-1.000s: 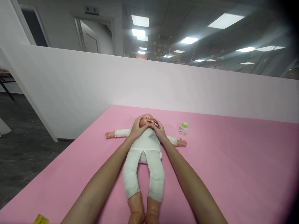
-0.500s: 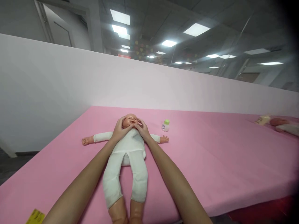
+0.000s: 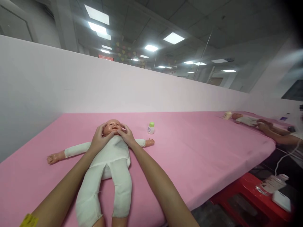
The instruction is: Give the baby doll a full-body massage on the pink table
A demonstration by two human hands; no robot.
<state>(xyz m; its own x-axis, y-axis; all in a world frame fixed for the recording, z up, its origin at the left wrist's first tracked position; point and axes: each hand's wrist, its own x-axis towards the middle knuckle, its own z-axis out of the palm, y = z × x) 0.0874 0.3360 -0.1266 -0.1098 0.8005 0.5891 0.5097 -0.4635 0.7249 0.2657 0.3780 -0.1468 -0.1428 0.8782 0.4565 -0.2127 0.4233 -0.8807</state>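
A baby doll (image 3: pixel 111 151) with a white cloth body lies on its back on the pink-covered table (image 3: pixel 189 157), arms spread and legs toward me. My left hand (image 3: pixel 100 136) cups one side of its head, and my right hand (image 3: pixel 126 134) cups the other. Both thumbs rest near the doll's mouth and chin, while the other fingers curve back along the sides of the head, partly hidden. Just beyond the doll's arm on the right stands a small bottle with a green cap (image 3: pixel 151 128).
A white partition (image 3: pixel 142 88) runs behind the table. Farther right, another person's hands (image 3: pixel 265 126) touch a second doll (image 3: pixel 245 119), with a pale yellow bottle (image 3: pixel 227 115) beside its head. A red stool (image 3: pixel 241 186) holds a clear bottle (image 3: pixel 271 184) and a white box (image 3: pixel 281 200).
My view has turned right, so the doll and table appear farther left, and the other person and red stool have come into sight. My hands keep their hold on the doll's head.
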